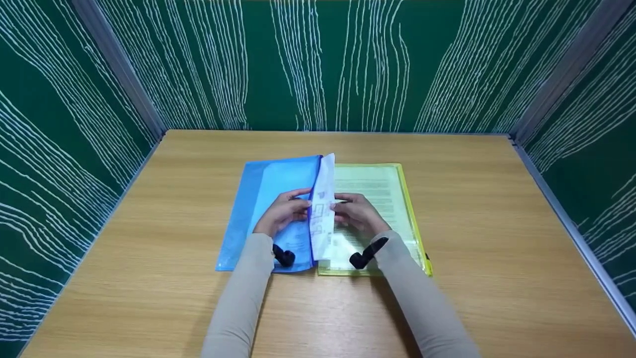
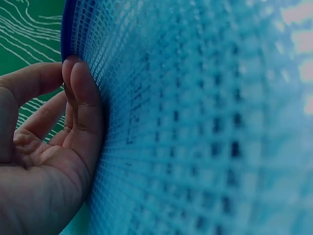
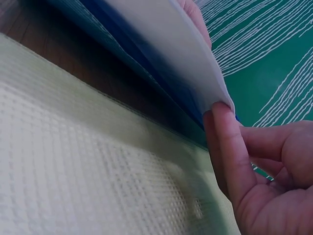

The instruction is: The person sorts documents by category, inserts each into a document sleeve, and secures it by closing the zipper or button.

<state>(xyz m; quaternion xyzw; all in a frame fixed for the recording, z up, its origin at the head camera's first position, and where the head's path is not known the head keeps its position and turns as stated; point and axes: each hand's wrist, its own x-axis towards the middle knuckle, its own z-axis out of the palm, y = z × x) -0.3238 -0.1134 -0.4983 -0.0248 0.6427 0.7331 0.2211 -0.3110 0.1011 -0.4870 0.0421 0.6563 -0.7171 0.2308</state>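
Observation:
A translucent blue mesh folder [image 1: 238,219] lies on the left, its right edge raised off the table. My left hand [image 1: 285,211] pinches that dark blue edge between thumb and fingers, as the left wrist view also shows. White printed papers [image 1: 324,223] stick out of the folder's raised side. Their outer edge is pinched by my right hand [image 1: 360,214]; in the right wrist view the fingertips [image 3: 224,115] press on the papers [image 3: 190,58]. Under the right hand a yellow-edged mesh folder [image 1: 410,219] lies flat, with a printed sheet visible through it.
Both folders rest on a wooden table [image 1: 149,238]. Green panels [image 1: 258,64] with white wavy lines stand along the back and both sides, joined by grey posts [image 1: 121,69]. A black strap with a round piece [image 1: 284,257] is on each wrist.

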